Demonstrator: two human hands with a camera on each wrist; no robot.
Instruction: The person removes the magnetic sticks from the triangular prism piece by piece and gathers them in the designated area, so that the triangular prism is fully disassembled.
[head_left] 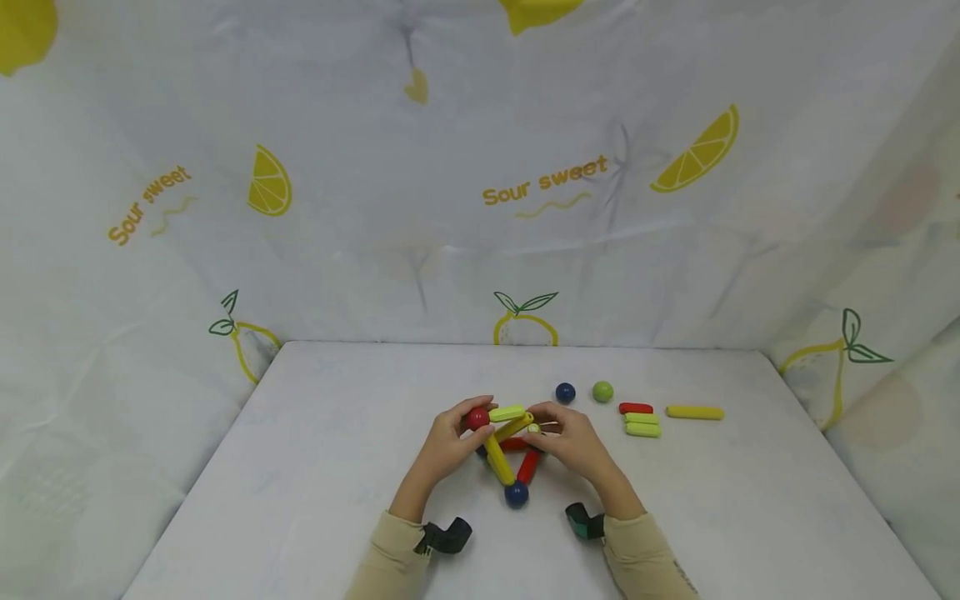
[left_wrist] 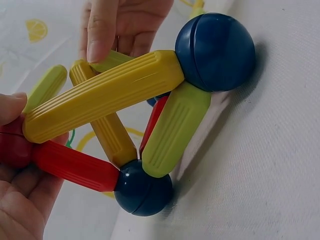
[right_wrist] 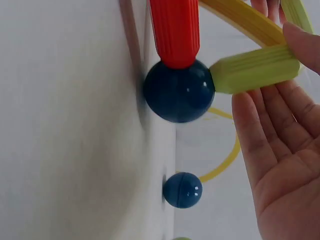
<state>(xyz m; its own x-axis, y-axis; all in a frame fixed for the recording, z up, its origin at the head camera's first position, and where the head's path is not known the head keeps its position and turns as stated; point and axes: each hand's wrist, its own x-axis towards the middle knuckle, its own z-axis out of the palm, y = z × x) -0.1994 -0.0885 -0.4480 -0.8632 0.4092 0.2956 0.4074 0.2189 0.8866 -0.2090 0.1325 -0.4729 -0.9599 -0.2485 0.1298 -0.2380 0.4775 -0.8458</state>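
A structure of ridged rods and balls stands on the table between both hands. My left hand (head_left: pixel 441 447) grips its raised red ball (head_left: pixel 477 418). From that ball a yellow rod (left_wrist: pixel 105 97) slopes down to a blue ball (head_left: pixel 516 494), and a light green rod (head_left: pixel 507 412) sticks out to the right. My right hand (right_wrist: pixel 290 150) pinches another light green rod (right_wrist: pixel 255 69) between thumb and fingers; its lower end meets a blue ball (right_wrist: pixel 179 92). A second yellow rod (left_wrist: pixel 112 135) leans up close to the right fingertips. Red rods (head_left: pixel 528 467) join the base.
Behind the right hand lie a loose blue ball (head_left: pixel 566 392) and a green ball (head_left: pixel 602 391). To the right are a short red rod (head_left: pixel 636 408), two light green rods (head_left: pixel 642 430) and a long yellow rod (head_left: pixel 695 412). A lemon-print cloth (head_left: pixel 360 275) hangs behind the table.
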